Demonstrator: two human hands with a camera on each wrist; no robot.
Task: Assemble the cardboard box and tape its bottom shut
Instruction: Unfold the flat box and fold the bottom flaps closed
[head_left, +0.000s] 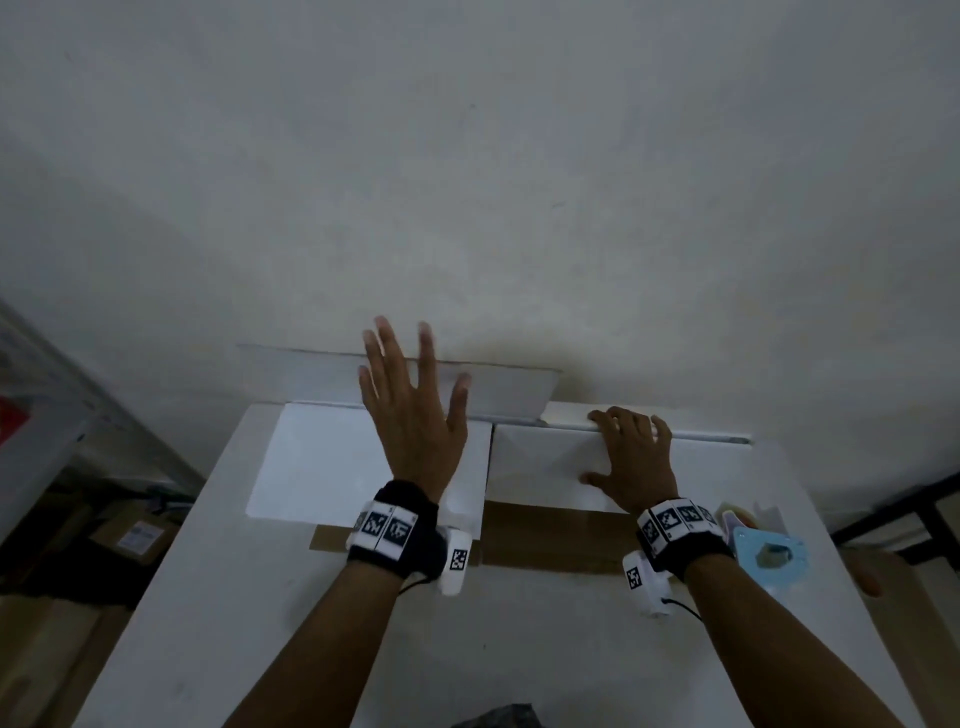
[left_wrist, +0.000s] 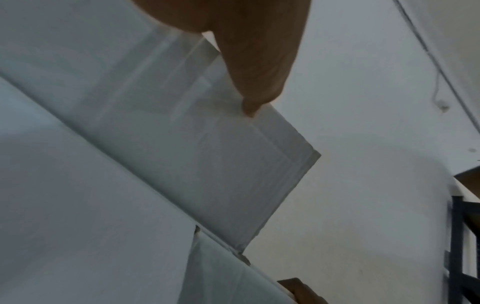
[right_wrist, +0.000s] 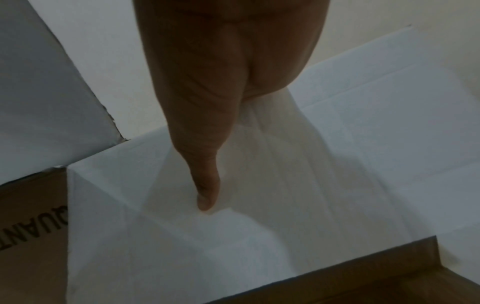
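Observation:
The white cardboard box (head_left: 218, 571) lies in front of me with its flaps upward. Its left flap (head_left: 322, 462) and right flap (head_left: 540, 467) lie folded flat, and a brown strip of cardboard (head_left: 550, 540) shows just below them. The far flap (head_left: 498, 389) (left_wrist: 233, 164) stands up against the wall. My left hand (head_left: 410, 415) is raised in front of that flap with its fingers spread. Its thumb (left_wrist: 259, 72) reaches the flap's edge. My right hand (head_left: 631, 457) presses the right flap down, thumb (right_wrist: 205, 185) flat on it and fingers bent at the far fold.
A light blue tape dispenser (head_left: 769, 556) lies just right of my right wrist. A pale wall (head_left: 519, 182) rises directly behind the box. Shelving (head_left: 41, 415) and brown cartons (head_left: 135, 535) stand at the left, and a dark metal frame (head_left: 893, 514) at the right.

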